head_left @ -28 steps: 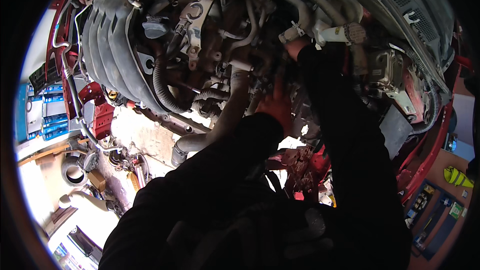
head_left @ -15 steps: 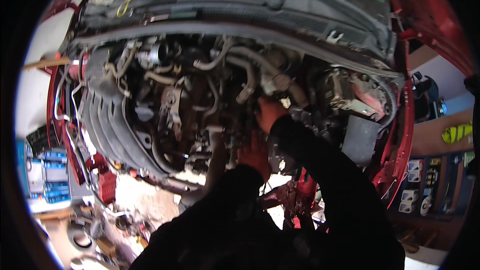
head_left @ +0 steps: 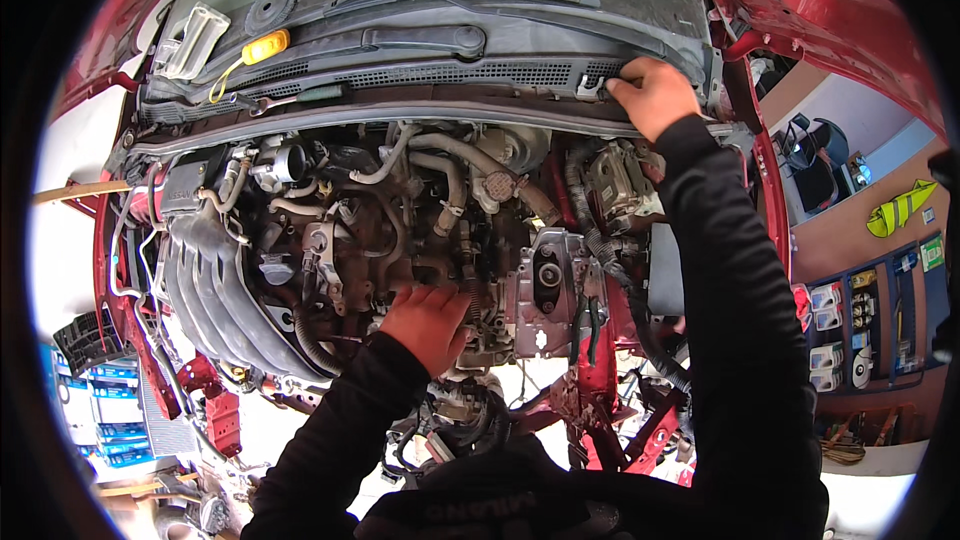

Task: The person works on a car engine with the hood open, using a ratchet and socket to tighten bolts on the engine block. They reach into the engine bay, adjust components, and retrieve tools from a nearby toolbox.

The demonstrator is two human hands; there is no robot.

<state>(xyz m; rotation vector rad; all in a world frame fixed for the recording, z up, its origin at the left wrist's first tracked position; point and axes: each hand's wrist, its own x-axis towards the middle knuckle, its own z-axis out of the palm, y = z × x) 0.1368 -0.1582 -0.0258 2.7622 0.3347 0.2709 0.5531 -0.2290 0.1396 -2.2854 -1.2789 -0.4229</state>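
One left hand point(head_left: 425, 328): bare, fingers close together, bent over the engine point(head_left: 435, 265), tips down among its parts; whether it grips anything, cannot tell. One right hand point(head_left: 657, 98): bare, half-curled, thumb and forefinger near each other; contact with the pale clip point(head_left: 589, 88) just left of the thumb, cannot tell.

Handling, as judged: left hand best used as a light prop, weight on solid metal rather than hose; right hand best pinching small pieces squarely and lifting them well clear, since anything dropped nearer the person could fall among the engine parts.

Clip: small, pale, forked, at the slotted cowl panel point(head_left: 520, 73) that runs left from the right hand. Engine: beneath and around the left hand; dusty, brown to grey, crowded. Ribbed dark manifold point(head_left: 215, 275) left of that hand; tan hose point(head_left: 450, 151) beyond its fingertips; grey metal housing point(head_left: 525, 315) to its right.
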